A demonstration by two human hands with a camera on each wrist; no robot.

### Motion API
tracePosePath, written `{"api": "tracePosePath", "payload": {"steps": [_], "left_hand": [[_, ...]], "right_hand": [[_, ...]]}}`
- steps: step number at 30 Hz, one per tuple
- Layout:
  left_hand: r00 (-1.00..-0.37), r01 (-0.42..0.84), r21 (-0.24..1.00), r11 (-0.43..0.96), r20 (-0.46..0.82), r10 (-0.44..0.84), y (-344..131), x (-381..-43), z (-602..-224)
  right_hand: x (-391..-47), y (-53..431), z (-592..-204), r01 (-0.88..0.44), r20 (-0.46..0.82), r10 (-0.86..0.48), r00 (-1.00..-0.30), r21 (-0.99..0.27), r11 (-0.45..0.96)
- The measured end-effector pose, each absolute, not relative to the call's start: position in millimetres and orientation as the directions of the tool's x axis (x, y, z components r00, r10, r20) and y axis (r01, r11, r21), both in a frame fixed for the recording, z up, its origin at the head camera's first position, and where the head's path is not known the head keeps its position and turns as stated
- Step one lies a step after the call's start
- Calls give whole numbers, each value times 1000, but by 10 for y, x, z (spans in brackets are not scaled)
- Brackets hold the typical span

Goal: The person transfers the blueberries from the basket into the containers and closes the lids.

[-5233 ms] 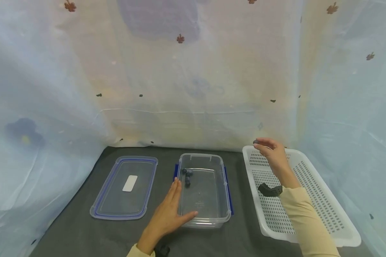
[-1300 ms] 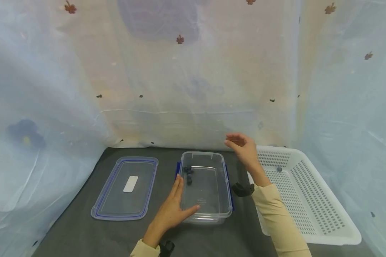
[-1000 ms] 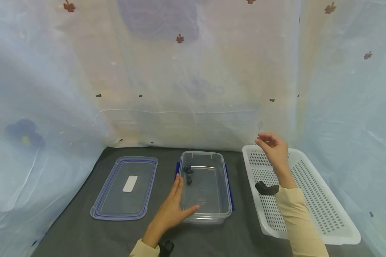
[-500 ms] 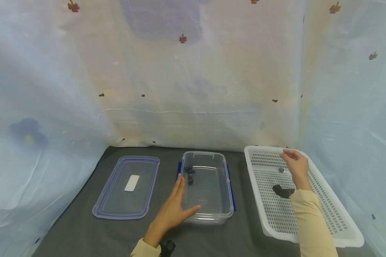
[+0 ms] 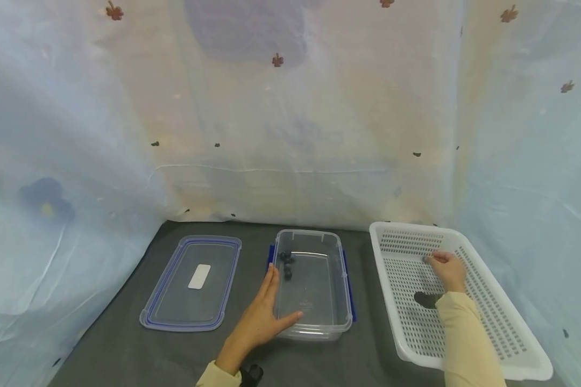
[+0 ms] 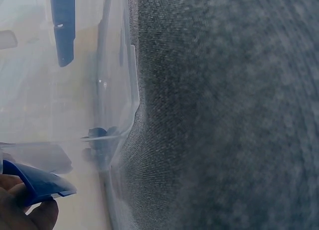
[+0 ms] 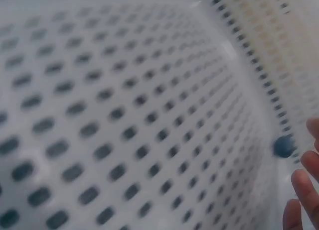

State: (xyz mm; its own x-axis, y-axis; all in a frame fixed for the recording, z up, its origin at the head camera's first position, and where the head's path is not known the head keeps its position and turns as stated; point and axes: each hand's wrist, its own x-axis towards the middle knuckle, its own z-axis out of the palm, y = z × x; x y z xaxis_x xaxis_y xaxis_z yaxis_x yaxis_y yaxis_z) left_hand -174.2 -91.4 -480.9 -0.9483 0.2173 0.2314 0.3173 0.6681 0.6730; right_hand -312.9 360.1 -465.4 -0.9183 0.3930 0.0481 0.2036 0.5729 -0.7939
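My right hand [image 5: 449, 271] is inside the white basket [image 5: 397, 344], thumb and fingertips right at one small dark-blue blueberry [image 7: 284, 147]. In the right wrist view the fingers [image 7: 304, 182] are spread beside the berry, not closed round it. My left hand [image 5: 257, 317] lies with extended fingers along the left side of a clear plastic container [image 5: 314, 301], thumb over its near corner. In the left wrist view its fingertips are at the container's blue latch flap [image 6: 42, 182]. Several blueberries [image 5: 287, 264] sit together inside the container, towards its far left.
A clear lid [image 5: 169, 301] with a blue seal and a white label lies left of the container on the dark grey cloth [image 5: 126, 355]. Pale printed sheets [image 5: 290, 134] hang behind and at both sides. The basket's raised rim [image 5: 384, 301] stands close right of the container.
My right hand carried a blueberry at the basket's far edge earlier, then came back empty from near the container. It has since moved right and down to the berry in the basket. Left hand stays put.
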Motion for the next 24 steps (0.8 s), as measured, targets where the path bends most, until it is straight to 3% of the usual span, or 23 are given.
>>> {"api": "tracePosePath", "payload": {"steps": [8,14,24], "left_hand": [[-950,313,678,665,219,223,-917,-1735,-4808],[-949,315,683,660,223,222,-910,-1727,-4797],[-951,311,683,661,227,212,-905,-1720,-4800]], "right_hand": [[-3174,3618,-4767,234,-61,273,-960,-709,665],[-3208,3620,-4810,187,-48,210,-977,-668,720],[-3225,3604,-4878,197,24,273,-962,-634,748]]}}
